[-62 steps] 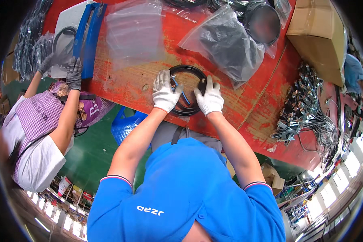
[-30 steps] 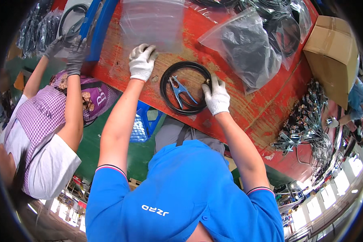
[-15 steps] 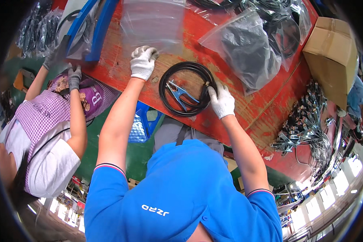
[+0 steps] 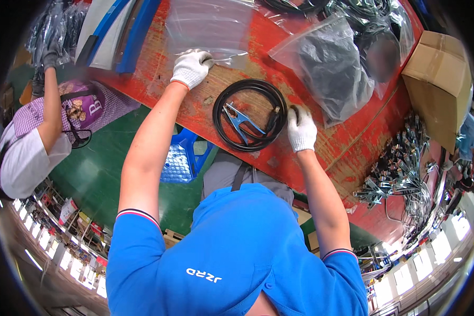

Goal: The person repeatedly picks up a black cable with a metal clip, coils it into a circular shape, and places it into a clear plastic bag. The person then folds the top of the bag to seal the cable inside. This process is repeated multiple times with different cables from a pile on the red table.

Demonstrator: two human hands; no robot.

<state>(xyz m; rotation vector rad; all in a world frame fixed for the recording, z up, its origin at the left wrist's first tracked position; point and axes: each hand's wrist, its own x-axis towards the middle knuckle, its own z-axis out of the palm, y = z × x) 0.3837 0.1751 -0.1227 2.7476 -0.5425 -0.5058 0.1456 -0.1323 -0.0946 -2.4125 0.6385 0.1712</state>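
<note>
My left hand (image 4: 193, 68), in a white knit glove, is closed at the near edge of a stack of clear plastic bags (image 4: 208, 29), its fingertips on the film. In front of me on the table lies a coiled black cable (image 4: 219, 124). A ground clamp (image 4: 242, 122) with blue handles rests inside the coil, and a small metal cable end (image 4: 275, 110) shows at its right side. My right hand (image 4: 302, 130), gloved the same way, is just right of the coil, open with fingers loosely bent and nothing in it.
The worn red table (image 4: 347, 142) carries a large clear bag (image 4: 326, 68) at right, a cardboard box (image 4: 438, 68), and a heap of metal clamps (image 4: 395, 163). A blue rack (image 4: 137, 37) stands at far left. A blue stool (image 4: 180, 160) is below; a co-worker (image 4: 42, 126) works at left.
My right hand has let go of the coil and moved slightly right. My left hand has shifted onto the bags' edge. The co-worker has moved left, reaching toward the wrapped bundles.
</note>
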